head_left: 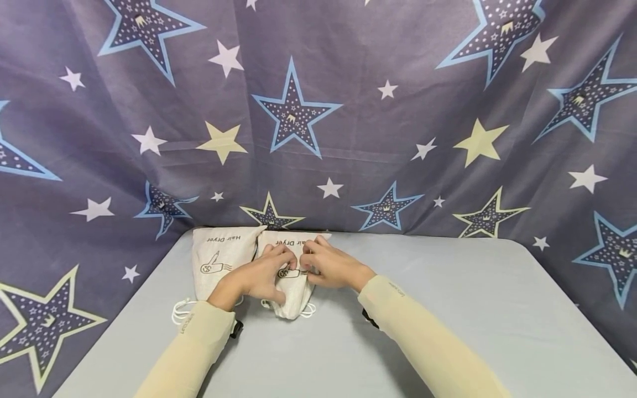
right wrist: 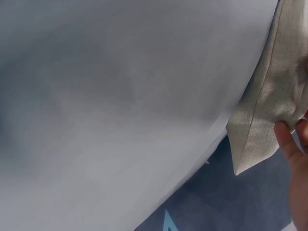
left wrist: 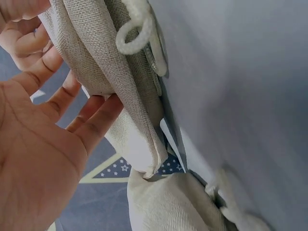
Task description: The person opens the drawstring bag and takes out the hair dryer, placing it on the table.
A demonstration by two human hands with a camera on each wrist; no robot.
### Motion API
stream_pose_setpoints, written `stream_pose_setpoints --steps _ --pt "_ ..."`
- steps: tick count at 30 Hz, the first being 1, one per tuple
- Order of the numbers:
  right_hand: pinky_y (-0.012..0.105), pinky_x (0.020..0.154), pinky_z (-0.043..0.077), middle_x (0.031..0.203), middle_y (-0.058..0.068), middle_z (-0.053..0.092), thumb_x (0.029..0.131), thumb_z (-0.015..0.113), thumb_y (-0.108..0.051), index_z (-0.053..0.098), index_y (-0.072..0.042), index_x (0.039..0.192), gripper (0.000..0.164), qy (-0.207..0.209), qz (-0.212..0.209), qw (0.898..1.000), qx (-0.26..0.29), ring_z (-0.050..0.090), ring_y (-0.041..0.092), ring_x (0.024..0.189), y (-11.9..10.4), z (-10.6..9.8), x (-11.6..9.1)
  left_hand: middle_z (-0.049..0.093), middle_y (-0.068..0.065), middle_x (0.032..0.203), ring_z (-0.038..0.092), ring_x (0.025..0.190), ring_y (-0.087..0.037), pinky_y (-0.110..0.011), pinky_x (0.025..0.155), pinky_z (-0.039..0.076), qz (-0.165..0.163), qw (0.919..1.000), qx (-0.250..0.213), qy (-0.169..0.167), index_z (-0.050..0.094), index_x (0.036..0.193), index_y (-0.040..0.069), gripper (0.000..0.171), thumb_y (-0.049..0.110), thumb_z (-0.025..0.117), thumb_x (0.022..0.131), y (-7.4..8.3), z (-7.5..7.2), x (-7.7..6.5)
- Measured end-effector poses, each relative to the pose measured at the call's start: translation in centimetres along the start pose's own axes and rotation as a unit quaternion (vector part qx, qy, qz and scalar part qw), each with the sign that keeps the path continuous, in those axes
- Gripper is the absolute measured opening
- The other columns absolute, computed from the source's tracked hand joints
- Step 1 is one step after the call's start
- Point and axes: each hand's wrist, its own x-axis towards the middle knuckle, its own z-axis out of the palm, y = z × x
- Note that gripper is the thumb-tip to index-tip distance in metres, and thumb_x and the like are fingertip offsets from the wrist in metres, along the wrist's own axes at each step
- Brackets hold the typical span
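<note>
A cream cloth drawstring bag, printed "Hair Dryer" with a dryer picture, lies on the table under both hands. My left hand reaches over its left side, fingers spread and touching the cloth, the thumb near the gathered mouth. In the left wrist view, the fingertips rest against the bag's folded fabric. From the right, my right hand has its bent fingers at the bag's side, pinching the cloth. In the right wrist view, a fingertip presses into the bag near a pointed corner. Part of the print is hidden.
A second cream "Hair Dryer" drawstring bag lies just left of the first, its white cord looped on the table. The grey-blue table meets a star-patterned curtain behind the bags.
</note>
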Motion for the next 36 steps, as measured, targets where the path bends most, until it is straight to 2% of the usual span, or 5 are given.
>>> stream_pose_setpoints --steps 15,23,36 --pt "0.031 0.087 0.044 0.11 -0.002 0.056 0.085 0.073 -0.021 0.061 -0.023 0.086 0.012 0.025 0.013 1.0 0.01 0.044 0.016 0.1 1.1 -0.8 -2.9 0.046 0.006 0.116 0.038 0.104 -0.018 -0.035 0.087 0.041 0.02 0.9994 0.003 -0.027 0.052 0.111 0.024 0.063 0.03 0.082 0.056 1.3 0.8 2.4" --pt "0.032 0.083 0.043 0.104 -0.003 0.055 0.085 0.075 -0.026 0.062 -0.024 0.086 0.013 0.031 0.008 0.999 -0.023 0.044 0.016 0.097 1.6 -1.2 -3.7 0.046 0.004 0.117 0.037 0.103 -0.018 -0.036 0.086 0.042 0.029 0.999 -0.004 -0.035 0.053 0.112 0.023 0.063 0.029 0.082 0.057 2.2 1.1 3.3" --pt "0.034 0.086 0.043 0.103 -0.003 0.055 0.085 0.075 -0.029 0.056 -0.026 0.079 0.02 0.035 -0.008 0.999 -0.041 0.044 0.017 0.096 2.3 -1.4 -5.0 0.046 0.004 0.118 0.038 0.102 -0.018 -0.035 0.087 0.041 0.047 0.9981 -0.002 -0.04 0.054 0.112 0.023 0.063 0.029 0.082 0.056 2.8 1.6 4.6"
